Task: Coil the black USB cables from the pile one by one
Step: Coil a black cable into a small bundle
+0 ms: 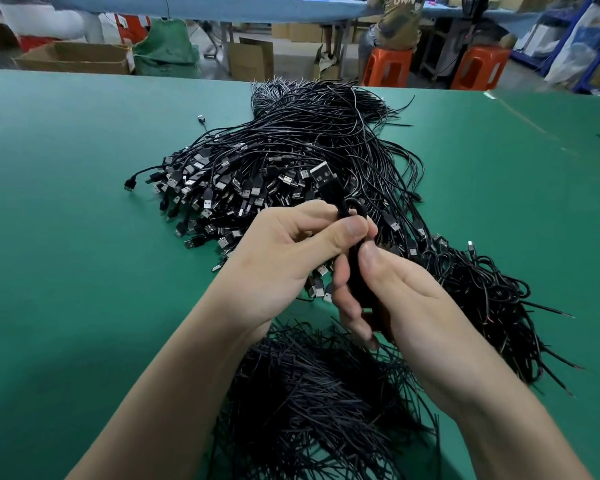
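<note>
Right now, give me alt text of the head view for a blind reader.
The left hand and right hand grip one coiled black USB cable, plug up, over a green table. A pile of black USB cables lies behind; thin black strands lie nearer.

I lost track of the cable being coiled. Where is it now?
Centre of the head view: the USB cable is held upright between the left hand and right hand, its plug poking up in front of the cable pile.

A green surface (66, 237) filled the foreground. Beyond its far edge stood an open cardboard box (73, 57), a green sack (167, 46) just beside it, an orange stool (388, 67) with a person (399, 22) seated on it, and a second stool (480, 67) nearby.
</note>
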A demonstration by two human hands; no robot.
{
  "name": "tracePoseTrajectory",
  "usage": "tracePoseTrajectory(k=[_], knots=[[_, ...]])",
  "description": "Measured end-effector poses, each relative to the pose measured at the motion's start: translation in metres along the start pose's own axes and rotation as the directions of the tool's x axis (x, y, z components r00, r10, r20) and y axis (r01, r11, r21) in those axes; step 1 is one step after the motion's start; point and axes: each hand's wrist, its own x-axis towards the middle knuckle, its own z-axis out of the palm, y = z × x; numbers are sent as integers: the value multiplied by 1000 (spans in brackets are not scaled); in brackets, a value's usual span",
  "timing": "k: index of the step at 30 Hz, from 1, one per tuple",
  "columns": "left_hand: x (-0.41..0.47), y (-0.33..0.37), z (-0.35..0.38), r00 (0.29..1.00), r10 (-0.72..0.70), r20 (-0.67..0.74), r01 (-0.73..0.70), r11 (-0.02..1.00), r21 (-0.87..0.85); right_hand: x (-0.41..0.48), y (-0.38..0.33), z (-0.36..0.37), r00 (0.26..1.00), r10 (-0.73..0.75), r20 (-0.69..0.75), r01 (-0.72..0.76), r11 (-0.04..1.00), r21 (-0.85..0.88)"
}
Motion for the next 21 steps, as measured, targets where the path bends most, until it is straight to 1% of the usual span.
tracePoseTrajectory(k=[1, 4, 5, 6, 8, 9, 10, 11, 12, 13, 15, 16, 17, 18, 21], knots=[[0, -1, 0, 1000, 11, -12, -10, 1000, 25, 0, 1, 0, 999, -30, -16, 29, 998, -61], [2, 1, 0, 998, 45, -33, -42, 995, 95, 1, 2, 1, 998, -51, -39, 49, 996, -69], [2, 3, -1, 998, 48, -32, -44, 989, 138, 1, 2, 0, 995, -80, -63, 72, 990, -118], [2, 5, -3, 998, 61, -33, -53, 975, 217, 2, 3, -1, 987, -128, -94, 108, 975, -191], [2, 10, -10, 993, 116, -16, -97, 892, 442, 3, 3, -3, 959, -231, -164, 165, 926, -338], [1, 13, -14, 990, 140, 11, -125, 842, 524, 3, 3, -6, 943, -268, -198, 176, 905, -386], [0, 16, -17, 990, 133, 43, -133, 797, 589, 3, 2, -9, 929, -293, -227, 179, 891, -418], [-2, 18, -19, 994, 75, 77, -107, 747, 656, 2, 2, -11, 918, -309, -248, 177, 880, -442], [-3, 19, -19, 993, -35, 110, -56, 684, 728, 2, 1, -13, 912, -318, -259, 171, 870, -463], [-4, 18, -18, 973, -186, 140, -1, 597, 802, 2, 1, -15, 910, -322, -260, 165, 859, -484], [-6, 14, -12, 868, -470, 162, 50, 406, 912, 2, 1, -16, 921, -310, -237, 151, 844, -515], [-8, 11, -8, 812, -564, 150, 58, 333, 941, 2, 2, -16, 929, -298, -218, 145, 837, -527], [-8, 9, -5, 770, -625, 128, 68, 279, 958, 2, 2, -16, 938, -285, -196, 141, 832, -537], [-9, 8, -2, 748, -656, 102, 80, 242, 967, 2, 3, -16, 946, -277, -170, 143, 825, -547], [-7, 9, 0, 741, -669, 62, 83, 182, 980, 2, 4, -16, 958, -261, -117, 147, 800, -582]])
